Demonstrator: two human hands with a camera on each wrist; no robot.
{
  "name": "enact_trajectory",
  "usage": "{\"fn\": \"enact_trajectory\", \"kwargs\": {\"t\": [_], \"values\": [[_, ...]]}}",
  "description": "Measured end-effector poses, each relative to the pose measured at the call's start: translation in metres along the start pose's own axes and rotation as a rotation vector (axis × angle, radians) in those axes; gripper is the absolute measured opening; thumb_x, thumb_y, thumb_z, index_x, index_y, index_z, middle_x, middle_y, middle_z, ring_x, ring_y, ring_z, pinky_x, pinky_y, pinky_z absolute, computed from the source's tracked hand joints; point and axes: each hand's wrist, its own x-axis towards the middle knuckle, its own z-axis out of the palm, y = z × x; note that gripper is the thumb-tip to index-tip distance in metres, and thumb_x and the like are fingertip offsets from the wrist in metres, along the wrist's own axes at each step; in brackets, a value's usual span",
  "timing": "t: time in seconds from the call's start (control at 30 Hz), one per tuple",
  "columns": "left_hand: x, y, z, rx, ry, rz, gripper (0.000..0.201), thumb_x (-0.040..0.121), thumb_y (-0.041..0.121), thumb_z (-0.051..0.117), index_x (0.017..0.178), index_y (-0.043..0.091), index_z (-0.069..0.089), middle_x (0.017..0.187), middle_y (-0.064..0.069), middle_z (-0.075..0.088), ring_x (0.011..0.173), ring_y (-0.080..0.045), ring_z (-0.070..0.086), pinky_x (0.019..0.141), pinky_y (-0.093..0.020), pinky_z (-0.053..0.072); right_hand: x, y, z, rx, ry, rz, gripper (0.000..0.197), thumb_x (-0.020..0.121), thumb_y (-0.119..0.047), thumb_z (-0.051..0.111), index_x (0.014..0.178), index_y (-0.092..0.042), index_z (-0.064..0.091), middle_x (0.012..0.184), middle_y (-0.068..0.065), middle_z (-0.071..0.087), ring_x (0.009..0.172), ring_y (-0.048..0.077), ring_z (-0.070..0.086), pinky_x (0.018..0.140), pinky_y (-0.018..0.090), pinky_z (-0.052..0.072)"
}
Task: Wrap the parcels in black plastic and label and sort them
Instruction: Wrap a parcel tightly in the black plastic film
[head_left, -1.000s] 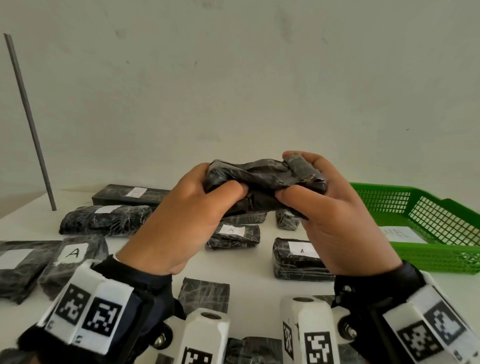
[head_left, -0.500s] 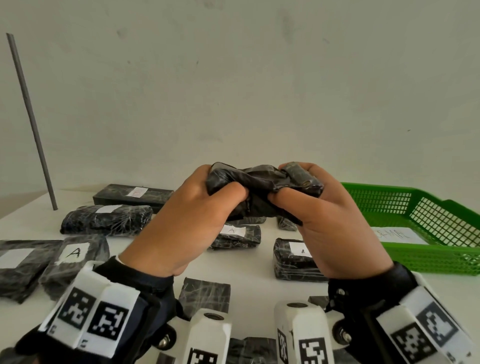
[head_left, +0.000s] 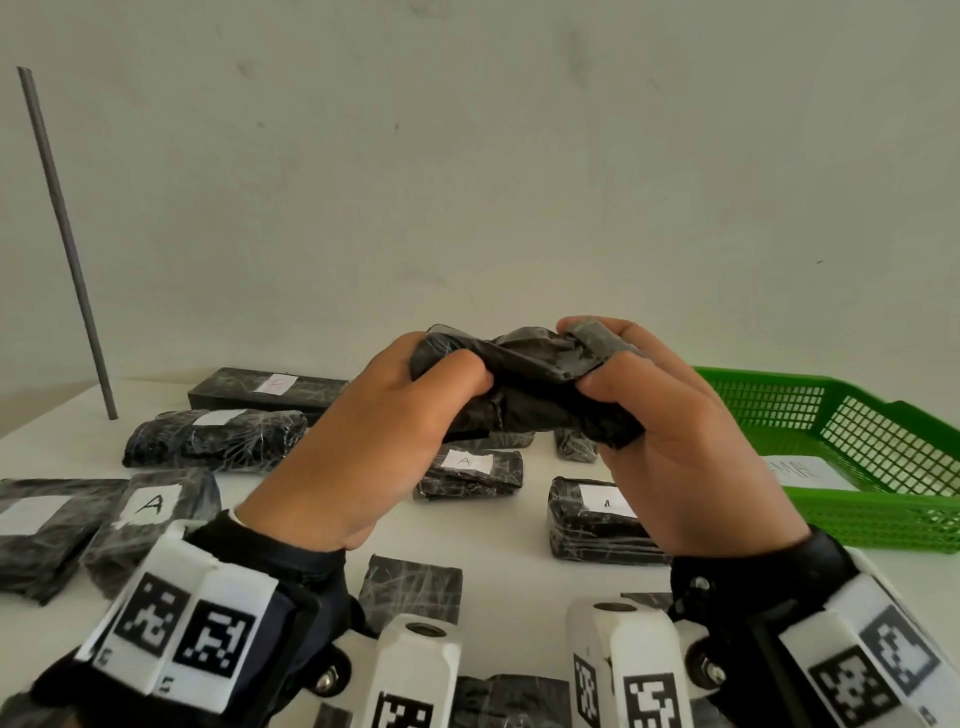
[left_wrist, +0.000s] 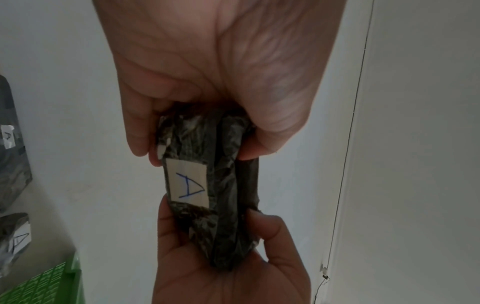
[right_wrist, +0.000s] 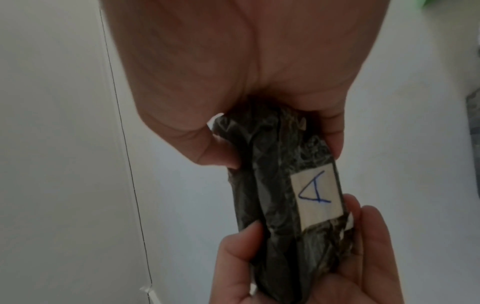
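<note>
Fingers (left_wrist: 140, 131) of the left hand (head_left: 363, 447) are curled round one end of the parcel (head_left: 524, 384), and those of the right hand (head_left: 691, 457) are curled round the other end, so that it is held up between both, well above the table (head_left: 519, 545). On its underside a white label (left_wrist: 187, 183) marked with a blue "A" is seen from both wrist views (the plastic round it looks crumpled but closed).

Judged from this, the wrapping and labelling of this parcel appear done, and what is in hand is a last squeeze and check before sorting. The step is best done with the loose folds pressed flat toward the middle — not tugged outward, since thin film may be torn or the label lifted at its corners. The label is better kept uncovered by the thumbs, so that the letter can be read before the parcel is put down.

On the table below, other wrapped parcels are laid out: one marked "A" (head_left: 150, 506) at the near left, another (head_left: 467, 470) under the hands, a third (head_left: 592, 519) beside the right wrist. Farther right a green basket (head_left: 857, 514) is set, with a paper inside whose writing cannot be read. Which place is meant for "A" cannot be told — the letter should be matched to its group first.
</note>
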Motion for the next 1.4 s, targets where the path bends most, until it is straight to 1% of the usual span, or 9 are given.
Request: {"fn": "enact_trajectory", "kwargs": {"t": [0.1, 0.27, 0.43, 0.57, 0.8, 1.0, 1.13, 1.27, 1.4], "values": [[0.0, -0.002, 0.001, 0.029, -0.024, 0.004, 0.047, 0.072, 0.048, 0.061, 0.104, 0.015, 0.069, 0.117, -0.015, 0.073, 0.113, -0.03, 0.069, 0.108, -0.058, 0.049, -0.001, 0.001, 0.002, -0.114, 0.047, 0.014, 0.038, 0.08, -0.022, 0.062, 0.115, -0.008, 0.068, 0.105, 0.01, 0.074, 0.102, 0.021, 0.071, 0.093, 0.038, 0.051], [0.0, -0.001, 0.001, 0.002, -0.024, 0.01, 0.027, 0.077, 0.04, 0.061, 0.091, 0.019, 0.07, 0.108, -0.005, 0.077, 0.107, -0.019, 0.072, 0.106, -0.051, 0.052, -0.003, -0.002, 0.003, -0.285, 0.055, -0.035, 0.023, 0.093, -0.017, 0.062, 0.115, -0.014, 0.068, 0.092, -0.007, 0.071, 0.089, 0.01, 0.068, 0.086, 0.03, 0.051], [0.0, -0.003, 0.003, 0.007, -0.053, 0.009, 0.062, 0.074, 0.052, 0.064, 0.117, 0.008, 0.064, 0.125, -0.023, 0.067, 0.122, -0.044, 0.061, 0.111, -0.065, 0.044, -0.002, 0.001, 0.003, -0.229, 0.085, -0.019, 0.04, 0.078, -0.023, 0.061, 0.116, -0.017, 0.066, 0.107, 0.013, 0.078, 0.103, 0.031, 0.073, 0.1, 0.048, 0.054], [0.001, -0.004, 0.004, -0.016, -0.039, 0.042, 0.037, 0.069, 0.05, 0.073, 0.099, 0.029, 0.077, 0.108, -0.001, 0.079, 0.111, -0.021, 0.073, 0.107, -0.051, 0.05, -0.002, 0.001, 0.0, -0.065, 0.006, -0.01, 0.044, 0.079, -0.012, 0.069, 0.122, -0.014, 0.06, 0.098, 0.001, 0.077, 0.096, 0.014, 0.075, 0.084, 0.025, 0.055], [-0.003, 0.003, 0.006, -0.043, -0.034, 0.05, 0.015, 0.082, 0.033, 0.067, 0.089, 0.034, 0.081, 0.103, 0.004, 0.08, 0.105, -0.011, 0.074, 0.106, -0.044, 0.052, -0.001, 0.001, 0.0, -0.033, -0.044, -0.036, 0.047, 0.074, -0.018, 0.073, 0.12, -0.018, 0.062, 0.103, 0.002, 0.076, 0.1, 0.017, 0.074, 0.088, 0.027, 0.054], [0.003, -0.006, 0.002, -0.176, 0.07, -0.072, 0.007, 0.093, 0.014, 0.071, 0.098, 0.015, 0.075, 0.102, -0.001, 0.079, 0.103, -0.014, 0.075, 0.097, -0.044, 0.06, 0.002, 0.001, -0.008, -0.025, -0.101, -0.02, 0.053, 0.076, -0.02, 0.064, 0.128, -0.025, 0.065, 0.121, 0.008, 0.075, 0.121, 0.024, 0.068, 0.11, 0.038, 0.05], [0.004, -0.013, 0.001, 0.007, 0.191, -0.004, 0.05, 0.077, 0.047, 0.081, 0.12, 0.026, 0.064, 0.105, 0.007, 0.075, 0.102, -0.018, 0.075, 0.094, -0.043, 0.059, 0.0, -0.001, -0.006, -0.292, -0.042, -0.114, 0.058, 0.077, -0.046, 0.089, 0.126, -0.028, 0.065, 0.112, 0.002, 0.078, 0.106, 0.017, 0.076, 0.096, 0.034, 0.058], [0.0, -0.008, 0.003, 0.198, 0.079, 0.047, 0.042, 0.086, 0.058, 0.072, 0.125, 0.049, 0.059, 0.122, 0.014, 0.065, 0.107, -0.005, 0.066, 0.088, -0.025, 0.048, -0.001, -0.002, 0.001, -0.319, 0.038, -0.196, 0.063, 0.063, -0.043, 0.086, 0.119, -0.021, 0.068, 0.096, 0.001, 0.08, 0.086, 0.014, 0.079, 0.077, 0.022, 0.06], [0.001, -0.009, 0.002, 0.158, -0.079, 0.11, 0.046, 0.078, 0.067, 0.058, 0.117, 0.045, 0.069, 0.129, 0.01, 0.065, 0.122, -0.01, 0.063, 0.109, -0.045, 0.046, -0.001, -0.003, 0.004, -0.286, 0.077, -0.181, 0.059, 0.067, -0.049, 0.081, 0.116, -0.019, 0.071, 0.094, 0.003, 0.081, 0.084, 0.015, 0.079, 0.075, 0.022, 0.06]]}}
